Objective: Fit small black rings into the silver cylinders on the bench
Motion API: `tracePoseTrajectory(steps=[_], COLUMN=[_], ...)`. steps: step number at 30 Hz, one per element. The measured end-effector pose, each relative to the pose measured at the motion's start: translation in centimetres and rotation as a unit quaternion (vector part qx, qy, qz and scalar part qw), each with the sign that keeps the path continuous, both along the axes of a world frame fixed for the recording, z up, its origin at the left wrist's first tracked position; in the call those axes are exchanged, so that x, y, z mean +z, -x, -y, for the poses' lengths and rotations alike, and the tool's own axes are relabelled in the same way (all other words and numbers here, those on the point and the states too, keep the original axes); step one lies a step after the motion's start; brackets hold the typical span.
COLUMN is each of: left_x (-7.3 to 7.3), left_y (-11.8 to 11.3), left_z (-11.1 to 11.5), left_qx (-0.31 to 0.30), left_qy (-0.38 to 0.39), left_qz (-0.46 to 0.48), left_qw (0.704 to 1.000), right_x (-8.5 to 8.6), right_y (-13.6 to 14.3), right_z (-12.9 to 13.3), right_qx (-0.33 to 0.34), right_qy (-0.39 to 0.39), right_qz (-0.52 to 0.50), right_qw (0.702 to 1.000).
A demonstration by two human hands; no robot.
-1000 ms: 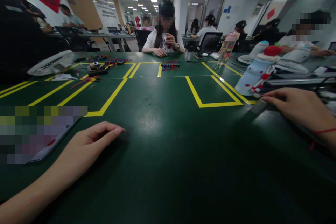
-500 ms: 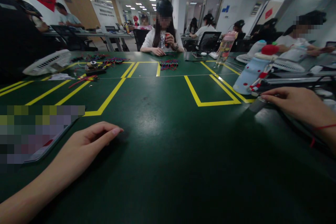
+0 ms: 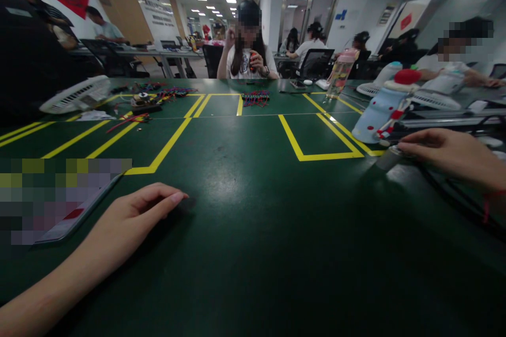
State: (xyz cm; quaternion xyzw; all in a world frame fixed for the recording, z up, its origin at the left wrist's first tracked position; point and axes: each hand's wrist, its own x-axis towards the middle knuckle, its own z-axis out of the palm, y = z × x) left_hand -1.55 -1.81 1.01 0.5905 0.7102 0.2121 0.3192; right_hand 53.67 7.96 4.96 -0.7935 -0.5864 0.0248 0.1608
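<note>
On the dark green table (image 3: 253, 231), my left hand (image 3: 144, 208) rests at the left with its thumb and fingertips together. Nothing shows between them. Beside that wrist lies a flat, thin-edged item (image 3: 73, 216), its top blurred out. At the right edge, my right hand (image 3: 446, 150) pinches a small grey metallic cylinder (image 3: 389, 159) by its upper end. The cylinder stands tilted, low over or touching the table; I cannot tell which. Just behind it is a light blue bottle (image 3: 371, 118) with a red and white top.
Yellow tape (image 3: 328, 157) marks out areas on the table. Wired parts (image 3: 256, 98) and a white fan (image 3: 77, 96) lie toward the far side. A clear bottle with a pink lid (image 3: 340, 73) stands at the far right. A co-worker (image 3: 249, 58) sits opposite; black cables (image 3: 438, 189) run under my right hand.
The co-worker opposite has raised one hand from the table to beside the head. My right hand and the cylinder have shifted only slightly; my left hand stays in place.
</note>
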Motion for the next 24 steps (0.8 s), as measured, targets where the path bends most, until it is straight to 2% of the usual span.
tracePoseTrajectory(steps=[4,10,13,17,19,21,23,24], left_x=[0.2,-0.2,-0.5,0.0,0.3,0.4,0.3,0.2], left_y=[-0.1,0.1,0.2,-0.3,-0.6,-0.8,-0.8,-0.8], left_z=[0.1,0.1,0.0,0.2,0.2,0.2,0.1,0.0], left_qx=[-0.007,-0.014,-0.015,-0.007,-0.012,-0.015,-0.018,-0.019], left_qy=[-0.006,-0.015,-0.019,-0.015,-0.013,-0.020,-0.032,-0.037], left_qz=[-0.009,0.000,-0.001,-0.006,-0.004,-0.008,-0.013,-0.015], left_qw=[1.000,1.000,1.000,1.000,1.000,1.000,0.999,0.999], right_x=[-0.5,-1.8,-1.8,-1.5,-1.8,-2.3,-3.0,-3.3], right_y=[-0.4,-0.2,0.0,0.6,1.8,4.2,7.8,9.9], right_z=[-0.3,-0.5,-0.3,0.0,0.3,1.1,2.4,3.4], right_qx=[0.020,0.066,0.076,0.068,0.074,0.098,0.160,0.207], right_qy=[0.040,-0.005,-0.011,-0.007,-0.056,-0.146,-0.202,-0.202], right_qz=[0.006,0.061,0.079,0.083,0.058,-0.015,-0.124,-0.177], right_qw=[0.999,0.996,0.994,0.994,0.994,0.984,0.958,0.941])
